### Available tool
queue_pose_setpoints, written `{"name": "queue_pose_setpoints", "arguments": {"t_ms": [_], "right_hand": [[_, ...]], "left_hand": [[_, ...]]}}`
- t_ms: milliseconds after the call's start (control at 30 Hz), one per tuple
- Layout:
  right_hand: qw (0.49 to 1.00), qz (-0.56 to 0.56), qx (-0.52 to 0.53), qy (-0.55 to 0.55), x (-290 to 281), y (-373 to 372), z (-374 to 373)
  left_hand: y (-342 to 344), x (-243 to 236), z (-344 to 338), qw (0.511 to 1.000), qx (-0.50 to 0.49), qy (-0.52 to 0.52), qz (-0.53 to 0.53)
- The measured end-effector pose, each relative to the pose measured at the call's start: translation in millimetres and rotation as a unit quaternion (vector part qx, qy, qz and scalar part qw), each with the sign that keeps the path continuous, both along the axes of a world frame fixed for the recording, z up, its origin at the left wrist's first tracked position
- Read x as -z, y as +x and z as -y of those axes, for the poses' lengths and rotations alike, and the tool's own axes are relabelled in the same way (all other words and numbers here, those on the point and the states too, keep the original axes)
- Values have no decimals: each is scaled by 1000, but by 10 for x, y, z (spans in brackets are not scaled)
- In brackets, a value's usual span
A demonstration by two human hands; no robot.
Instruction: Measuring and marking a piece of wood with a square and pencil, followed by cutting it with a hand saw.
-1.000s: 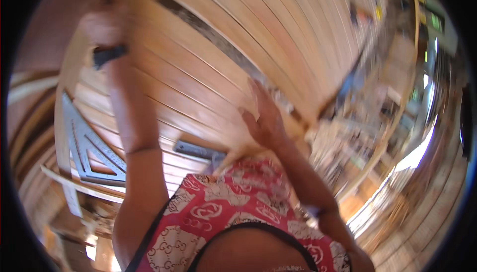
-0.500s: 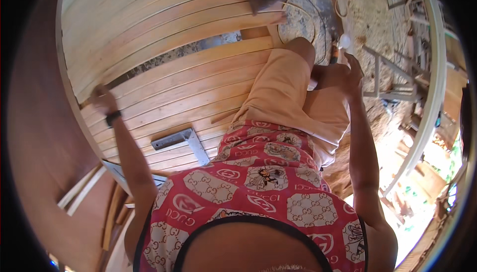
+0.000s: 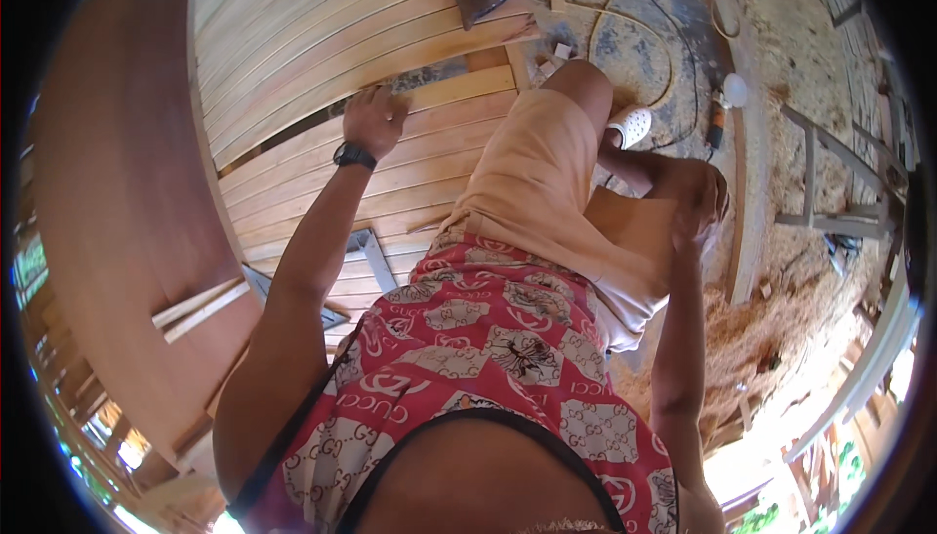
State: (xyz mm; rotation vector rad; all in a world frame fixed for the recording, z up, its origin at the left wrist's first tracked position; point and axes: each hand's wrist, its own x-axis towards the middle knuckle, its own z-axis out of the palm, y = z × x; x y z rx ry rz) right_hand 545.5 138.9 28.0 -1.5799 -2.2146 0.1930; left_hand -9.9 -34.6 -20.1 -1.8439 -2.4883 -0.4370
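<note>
My left hand (image 3: 374, 122), with a black watch (image 3: 353, 154) at the wrist, is at the long gap between slatted wooden boards. Its fingers curl over the edge of a pale wooden plank (image 3: 454, 92) that borders the gap. My right hand (image 3: 701, 204) rests by my bent right knee, fingers curled in, with no object showing in it. A try square (image 3: 373, 259) lies on the slats below my left forearm, partly covered by it. At the far end of the boards lies a handsaw with a dark handle (image 3: 461, 2).
A large brown wooden panel (image 3: 117, 163) stands along the left. On the sawdust-strewn floor at the right are a looped yellowish cord (image 3: 672, 63), an orange-and-black tool (image 3: 717, 124), a white bulb-shaped thing (image 3: 735, 91) and a wooden frame stand (image 3: 830, 224). My foot wears a white clog (image 3: 632, 125).
My left hand has slid from the gap's left end toward the middle, along the plank. My right hand has dropped nearer me, its fingers going from stretched to curled. The view has shifted.
</note>
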Motion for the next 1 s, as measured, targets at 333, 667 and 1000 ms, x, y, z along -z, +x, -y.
{"name": "queue_pose_setpoints", "arguments": {"t_ms": [333, 667, 1000], "right_hand": [[999, -12, 37, 0, 31, 182, 42], [999, -38, 25, -3, 76, 168, 23], [999, -44, 12, -24, 65, 184, -39]], "left_hand": [[193, 8, -29, 991, -79, -108, -8], [48, 131, 3, 985, -62, -158, -17], [624, -58, -221, 980, -86, -178, 28]]}}
